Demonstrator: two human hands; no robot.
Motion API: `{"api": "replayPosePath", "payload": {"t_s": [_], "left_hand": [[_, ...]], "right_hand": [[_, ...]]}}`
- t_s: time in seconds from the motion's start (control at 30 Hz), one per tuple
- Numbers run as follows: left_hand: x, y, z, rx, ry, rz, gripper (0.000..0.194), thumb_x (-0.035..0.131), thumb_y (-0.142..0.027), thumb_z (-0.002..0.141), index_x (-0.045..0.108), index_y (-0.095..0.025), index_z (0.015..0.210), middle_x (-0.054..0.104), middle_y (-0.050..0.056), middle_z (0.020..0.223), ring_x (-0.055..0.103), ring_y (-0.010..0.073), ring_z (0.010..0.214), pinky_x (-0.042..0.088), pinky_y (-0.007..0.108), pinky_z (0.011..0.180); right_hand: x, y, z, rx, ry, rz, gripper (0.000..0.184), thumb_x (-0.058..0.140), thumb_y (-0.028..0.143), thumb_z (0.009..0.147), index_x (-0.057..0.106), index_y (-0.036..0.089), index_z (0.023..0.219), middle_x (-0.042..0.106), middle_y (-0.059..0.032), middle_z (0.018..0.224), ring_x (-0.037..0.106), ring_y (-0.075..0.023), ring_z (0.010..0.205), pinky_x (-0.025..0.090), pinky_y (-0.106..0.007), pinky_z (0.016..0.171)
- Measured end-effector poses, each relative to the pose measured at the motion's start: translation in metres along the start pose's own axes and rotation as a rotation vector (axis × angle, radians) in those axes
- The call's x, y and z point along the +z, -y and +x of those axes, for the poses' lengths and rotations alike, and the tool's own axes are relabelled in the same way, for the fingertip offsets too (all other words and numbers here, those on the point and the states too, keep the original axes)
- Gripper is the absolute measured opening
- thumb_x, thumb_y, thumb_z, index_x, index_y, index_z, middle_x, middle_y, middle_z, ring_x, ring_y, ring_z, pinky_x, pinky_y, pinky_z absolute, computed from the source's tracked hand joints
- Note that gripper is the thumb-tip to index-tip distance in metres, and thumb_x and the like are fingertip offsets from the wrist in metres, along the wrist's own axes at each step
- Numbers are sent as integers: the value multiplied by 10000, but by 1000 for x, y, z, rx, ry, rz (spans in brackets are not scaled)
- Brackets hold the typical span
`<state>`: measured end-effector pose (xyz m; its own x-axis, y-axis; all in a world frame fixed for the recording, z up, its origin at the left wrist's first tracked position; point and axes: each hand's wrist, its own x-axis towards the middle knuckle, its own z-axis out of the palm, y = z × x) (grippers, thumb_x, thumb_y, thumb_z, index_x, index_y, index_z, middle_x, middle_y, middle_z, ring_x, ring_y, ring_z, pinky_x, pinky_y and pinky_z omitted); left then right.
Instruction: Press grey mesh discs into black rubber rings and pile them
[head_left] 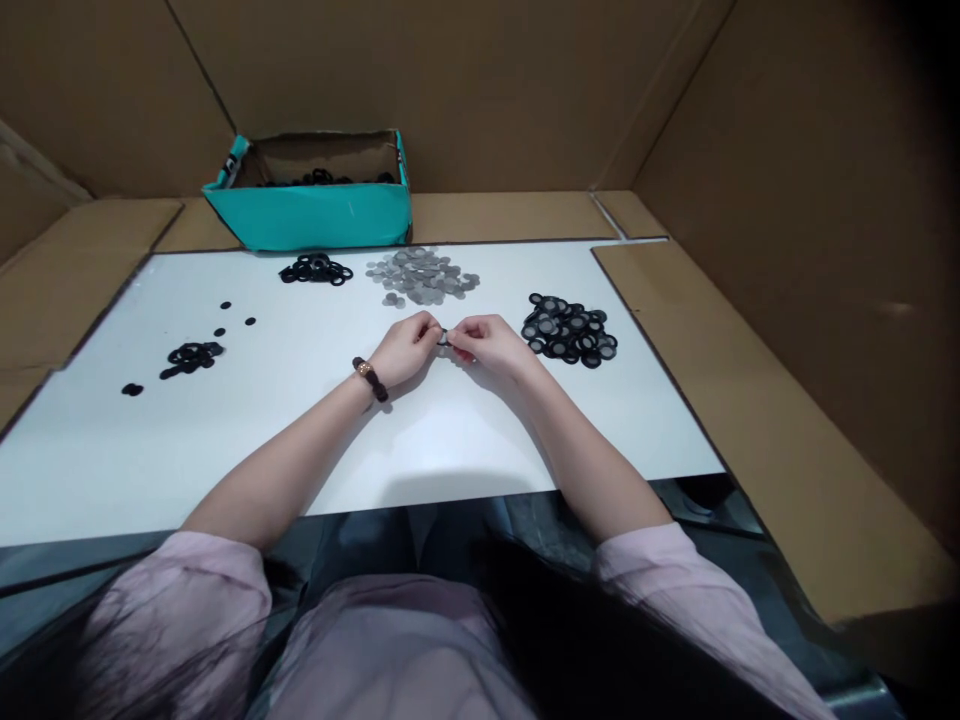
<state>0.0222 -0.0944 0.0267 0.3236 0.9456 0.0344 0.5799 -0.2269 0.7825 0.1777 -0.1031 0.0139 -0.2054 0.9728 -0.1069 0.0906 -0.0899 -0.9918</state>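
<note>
Just above the middle of the white board, my left hand [409, 346] and my right hand [487, 343] meet, fingers pinched. Between them they hold a small black ring [443, 338] with a pale disc showing inside it; the fingertips cover much of it. Beyond the hands lies a loose heap of thin grey discs [424, 277]. Right of my right hand is a pile of black rings with grey discs in them [570, 330]. Plain black rings [316, 269] are heaped to the far left of the hands.
A turquoise box [322, 215] with black rings inside stands at the back edge. More black rings [193, 356] and a few small black discs [250, 321] lie on the left of the white board [300, 350]. Cardboard walls [510, 100] surround the back and sides.
</note>
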Motion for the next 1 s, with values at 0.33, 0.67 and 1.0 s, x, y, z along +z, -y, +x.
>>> {"api": "replayPosePath", "payload": {"t_s": [0.33, 0.67, 1.0], "left_hand": [[-11, -3, 0, -154, 256, -331, 230, 558, -193, 728, 455, -175, 524, 427, -19, 499, 372, 93, 485, 303, 257, 522], [-21, -4, 2, -208, 318, -464, 245, 599, -164, 668, 470, -156, 460, 389, -22, 452, 329, 62, 453, 285, 236, 486], [-24, -3, 4, -239, 251, -529, 143, 606, -143, 629, 550, -136, 497, 440, -7, 449, 375, 66, 447, 278, 216, 452]], "right_hand": [[2, 1, 7, -54, 75, -140, 369, 475, 235, 891, 423, 180, 530, 374, 52, 470, 327, -72, 470, 249, -231, 490], [4, 5, 0, -128, 143, -179, 275, 506, 270, 855, 429, 182, 605, 380, 47, 560, 325, -85, 547, 253, -237, 530], [1, 7, -4, -82, 152, -6, 324, 596, 312, 829, 460, 173, 570, 391, 55, 497, 315, -62, 485, 271, -228, 500]]}}
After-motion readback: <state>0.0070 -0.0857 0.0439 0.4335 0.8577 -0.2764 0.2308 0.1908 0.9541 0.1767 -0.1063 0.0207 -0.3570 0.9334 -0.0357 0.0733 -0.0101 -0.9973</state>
